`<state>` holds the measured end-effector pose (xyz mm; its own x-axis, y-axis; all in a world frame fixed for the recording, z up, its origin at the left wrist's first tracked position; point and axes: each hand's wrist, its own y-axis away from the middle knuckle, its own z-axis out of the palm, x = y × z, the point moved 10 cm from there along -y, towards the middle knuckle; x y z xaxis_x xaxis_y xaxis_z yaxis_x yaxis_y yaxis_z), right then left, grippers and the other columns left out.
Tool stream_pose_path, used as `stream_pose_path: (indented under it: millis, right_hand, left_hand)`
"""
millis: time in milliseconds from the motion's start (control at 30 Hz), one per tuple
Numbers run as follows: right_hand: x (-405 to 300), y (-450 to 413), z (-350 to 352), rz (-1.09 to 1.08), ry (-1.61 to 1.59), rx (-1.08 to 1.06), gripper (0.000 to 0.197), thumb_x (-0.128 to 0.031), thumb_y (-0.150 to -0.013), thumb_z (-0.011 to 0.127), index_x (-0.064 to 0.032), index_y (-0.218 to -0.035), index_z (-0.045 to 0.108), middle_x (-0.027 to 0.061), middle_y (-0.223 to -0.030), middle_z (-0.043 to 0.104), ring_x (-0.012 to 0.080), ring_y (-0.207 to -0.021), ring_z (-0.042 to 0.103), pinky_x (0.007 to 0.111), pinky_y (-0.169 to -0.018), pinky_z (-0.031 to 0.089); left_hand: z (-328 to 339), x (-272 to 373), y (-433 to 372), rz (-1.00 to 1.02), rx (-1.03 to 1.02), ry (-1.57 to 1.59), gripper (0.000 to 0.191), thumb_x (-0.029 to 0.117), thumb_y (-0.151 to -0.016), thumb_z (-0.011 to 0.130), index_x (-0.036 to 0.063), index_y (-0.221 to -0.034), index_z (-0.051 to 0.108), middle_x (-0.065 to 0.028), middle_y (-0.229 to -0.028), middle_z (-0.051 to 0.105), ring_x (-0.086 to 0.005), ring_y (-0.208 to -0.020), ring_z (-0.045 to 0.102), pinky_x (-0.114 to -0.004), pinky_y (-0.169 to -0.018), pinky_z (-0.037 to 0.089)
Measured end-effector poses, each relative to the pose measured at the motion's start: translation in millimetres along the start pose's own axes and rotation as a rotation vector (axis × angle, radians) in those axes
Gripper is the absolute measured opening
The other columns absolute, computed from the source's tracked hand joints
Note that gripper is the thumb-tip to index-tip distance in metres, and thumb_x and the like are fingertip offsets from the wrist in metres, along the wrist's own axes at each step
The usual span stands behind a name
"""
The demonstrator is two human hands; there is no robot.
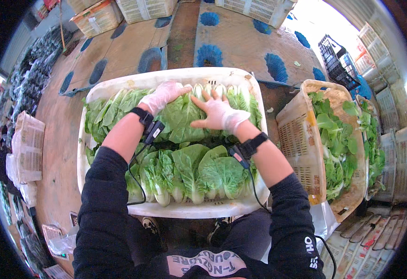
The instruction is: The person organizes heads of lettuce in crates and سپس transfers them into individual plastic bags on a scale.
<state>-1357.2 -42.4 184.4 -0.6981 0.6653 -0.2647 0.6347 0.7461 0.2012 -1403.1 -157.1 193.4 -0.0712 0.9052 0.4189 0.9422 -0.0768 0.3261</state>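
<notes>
A white plastic crate (203,211) stands before me with two rows of leafy green cabbages, their pale stem ends towards the crate's long sides. My left hand (165,94), in a thin clear glove, lies on the far row near its stem ends, fingers bent over the leaves; whether it grips one is hidden. My right hand (217,110), gloved too, rests spread on the same row just to the right, palm down. In the near row, broad-leaved cabbages (189,171) lie side by side. Both wrists wear black straps with small cabled devices.
At the right, a tilted plastic crate (296,139) holds loose greens (336,136), with another crate of greens beyond. A black crate (339,62) stands behind them. Light crates (95,19) line the far edge, near boards with blue-rimmed holes (208,55). Stacked crates (29,146) stand at left.
</notes>
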Motion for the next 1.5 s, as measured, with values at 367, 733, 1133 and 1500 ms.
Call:
stream_pose_path:
  millis: [367,733,1133,1500]
  right_hand:
    - [104,4,-44,0.534,0.130,0.221,0.070,-0.058,-0.077,0.043,-0.0026,-0.120,0.049,0.0209,-0.123,0.047,0.0327,-0.115,0.043,0.038,-0.098,0.030]
    - [136,22,-30,0.446,-0.948,0.713,0.069,-0.031,-0.060,0.076,0.0065,-0.111,0.048,0.0175,-0.105,0.057,0.0250,-0.095,0.056,0.029,-0.085,0.042]
    - [150,35,-17,0.546,-0.671,0.597,0.099,-0.042,-0.054,0.077,0.0085,-0.126,0.031,0.0200,-0.124,0.044,0.0264,-0.112,0.046,0.029,-0.096,0.034]
    - [129,37,-8,0.150,-1.487,0.725,0.079,-0.002,-0.059,0.074,-0.0027,-0.127,0.034,0.0066,-0.113,0.050,0.0176,-0.102,0.049,0.027,-0.088,0.040]
  left_hand:
    - [32,-61,-22,-0.174,0.097,0.756,0.081,0.053,-0.067,0.067,-0.0031,-0.119,0.041,-0.0191,-0.111,0.053,-0.0298,-0.095,0.056,-0.035,-0.079,0.046]
    - [54,-44,16,-0.253,-0.226,1.647,0.036,0.036,-0.083,0.054,0.0048,-0.100,0.059,-0.0079,-0.090,0.064,-0.0169,-0.074,0.062,-0.029,-0.066,0.052]
    - [51,-17,33,-0.118,-0.274,1.866,0.043,0.039,-0.083,0.055,0.0057,-0.109,0.055,-0.0090,-0.102,0.061,-0.0189,-0.088,0.060,-0.032,-0.079,0.049]
    - [64,-30,30,-0.092,-0.295,1.888,0.053,0.041,-0.081,0.057,0.0038,-0.118,0.050,-0.0112,-0.108,0.058,-0.0200,-0.095,0.057,-0.032,-0.085,0.045]
